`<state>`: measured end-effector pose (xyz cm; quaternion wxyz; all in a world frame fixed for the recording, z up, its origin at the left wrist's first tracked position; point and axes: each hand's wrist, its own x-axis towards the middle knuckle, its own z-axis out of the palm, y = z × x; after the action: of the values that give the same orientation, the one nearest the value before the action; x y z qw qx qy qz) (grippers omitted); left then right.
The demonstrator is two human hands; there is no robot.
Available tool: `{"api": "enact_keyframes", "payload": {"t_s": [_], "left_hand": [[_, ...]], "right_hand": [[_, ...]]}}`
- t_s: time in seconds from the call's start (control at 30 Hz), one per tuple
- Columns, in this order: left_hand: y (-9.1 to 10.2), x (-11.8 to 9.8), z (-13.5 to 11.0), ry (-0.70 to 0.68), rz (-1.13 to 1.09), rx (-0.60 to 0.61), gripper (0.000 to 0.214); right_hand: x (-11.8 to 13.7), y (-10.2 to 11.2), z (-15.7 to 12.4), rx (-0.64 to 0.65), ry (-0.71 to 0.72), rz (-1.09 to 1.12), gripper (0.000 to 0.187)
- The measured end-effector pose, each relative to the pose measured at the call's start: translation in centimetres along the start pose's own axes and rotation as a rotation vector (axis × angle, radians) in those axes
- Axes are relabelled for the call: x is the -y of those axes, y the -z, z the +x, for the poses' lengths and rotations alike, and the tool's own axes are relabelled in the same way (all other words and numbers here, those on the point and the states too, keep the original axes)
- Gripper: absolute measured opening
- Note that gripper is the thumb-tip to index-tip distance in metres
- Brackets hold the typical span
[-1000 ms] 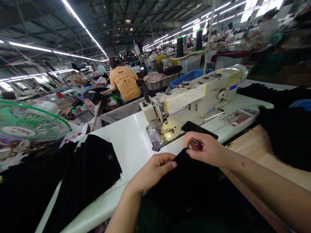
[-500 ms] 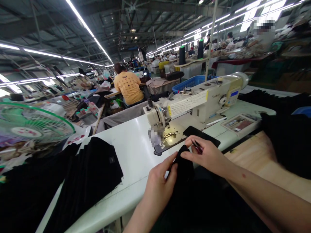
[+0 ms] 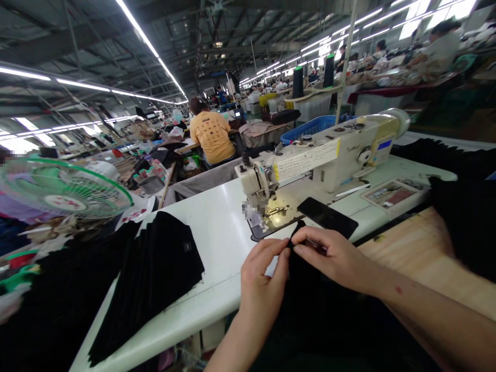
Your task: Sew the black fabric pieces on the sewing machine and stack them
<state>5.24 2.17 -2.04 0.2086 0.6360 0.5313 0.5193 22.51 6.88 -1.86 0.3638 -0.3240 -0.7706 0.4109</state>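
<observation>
A piece of black fabric (image 3: 304,268) hangs between my two hands at the front edge of the sewing table. My left hand (image 3: 265,274) pinches its upper edge between thumb and fingertips. Close beside it, my right hand (image 3: 329,253) grips the same edge with thumb and forefinger. A small dark tool, partly hidden, is tucked in the right palm; thread snips seem likely from its pointed blades earlier. Just beyond my hands stands the white sewing machine (image 3: 329,160), its needle area above a shiny plate (image 3: 281,209). The fabric is apart from the machine.
A black phone (image 3: 327,214) lies right of the plate, near a parts tray (image 3: 395,196). Stacked black pieces (image 3: 155,274) cover the table's left. A green fan (image 3: 73,191) stands at far left. A person in a yellow shirt (image 3: 212,137) sits ahead.
My hands have come closer together on the fabric's edge, both pinching it. The tool in my right hand has turned further into the palm. The view has shifted slightly left.
</observation>
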Motion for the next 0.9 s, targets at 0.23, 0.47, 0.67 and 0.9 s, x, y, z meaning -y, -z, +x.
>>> {"api": "enact_keyframes", "payload": {"t_s": [0.23, 0.47, 0.67, 0.9], "left_hand": [[0.0, 0.0, 0.2, 0.017, -0.005, 0.014, 0.013], [0.7, 0.8, 0.7, 0.047, -0.043, -0.051, 0.013], [2.9, 1.9, 0.8, 0.226, -0.084, -0.162, 0.023], [4.1, 3.1, 0.7, 0.345, -0.203, -0.241, 0.034]], "right_hand": [[0.1, -0.5, -0.2, 0.015, -0.008, -0.036, 0.014], [-0.8, 1.3, 0.3, 0.040, 0.111, -0.324, 0.010], [-1.6, 3.1, 0.6, 0.014, 0.232, -0.612, 0.021], [-1.6, 3.3, 0.9, 0.073, 0.133, -0.166, 0.013]]}}
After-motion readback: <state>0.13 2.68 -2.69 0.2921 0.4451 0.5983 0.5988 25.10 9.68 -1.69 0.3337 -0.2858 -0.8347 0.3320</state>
